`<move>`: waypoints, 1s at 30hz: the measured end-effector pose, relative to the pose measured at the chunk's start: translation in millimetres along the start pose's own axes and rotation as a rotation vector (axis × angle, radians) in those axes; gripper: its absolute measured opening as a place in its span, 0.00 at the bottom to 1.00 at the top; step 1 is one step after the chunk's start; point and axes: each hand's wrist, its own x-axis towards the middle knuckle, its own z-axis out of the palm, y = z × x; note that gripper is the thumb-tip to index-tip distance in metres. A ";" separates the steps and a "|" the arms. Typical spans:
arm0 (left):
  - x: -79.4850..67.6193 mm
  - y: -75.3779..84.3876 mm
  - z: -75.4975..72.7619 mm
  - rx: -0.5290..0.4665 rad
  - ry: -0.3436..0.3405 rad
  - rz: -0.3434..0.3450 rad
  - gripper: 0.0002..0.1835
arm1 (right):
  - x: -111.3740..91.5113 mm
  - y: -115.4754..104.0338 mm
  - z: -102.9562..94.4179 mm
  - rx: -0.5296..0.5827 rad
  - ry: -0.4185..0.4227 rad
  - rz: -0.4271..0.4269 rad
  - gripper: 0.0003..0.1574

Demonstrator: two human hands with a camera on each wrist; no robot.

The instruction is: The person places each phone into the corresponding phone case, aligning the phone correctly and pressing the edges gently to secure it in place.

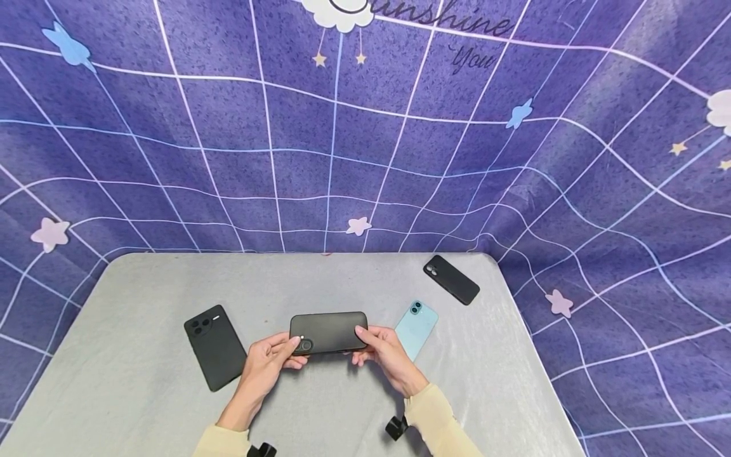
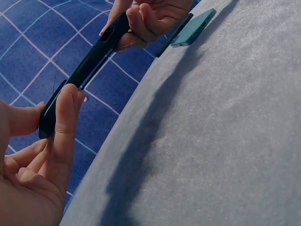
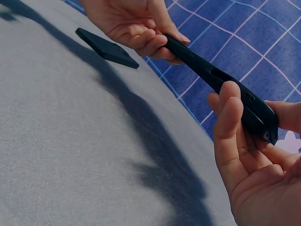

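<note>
Both hands hold a phone in a black case sideways above the table, its back with round camera lenses facing up. My left hand pinches the camera end, with the thumb on the back and fingers underneath. At the other end my right hand grips it, thumb on top. The right wrist view shows openings along the edge of the black case. A light-blue phone lies partly behind the right hand. Close to the left hand lies a larger black phone.
A black phone case with camera openings lies near the table's back right corner. The table has a pale grey cloth. A purple-blue curtain with a grid pattern hangs behind and at the sides.
</note>
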 end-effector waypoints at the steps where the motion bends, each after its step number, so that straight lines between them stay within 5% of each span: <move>1: 0.2 -0.5 0.0 -0.003 0.000 0.005 0.22 | 0.0 0.2 0.1 0.001 -0.001 0.001 0.19; 22: 1.9 -1.3 2.3 0.064 0.067 0.075 0.19 | -2.1 1.3 -1.6 0.028 -0.056 0.030 0.27; 30: 1.9 -0.6 1.4 0.056 0.066 0.065 0.19 | -2.1 1.1 -0.9 0.004 -0.061 0.020 0.23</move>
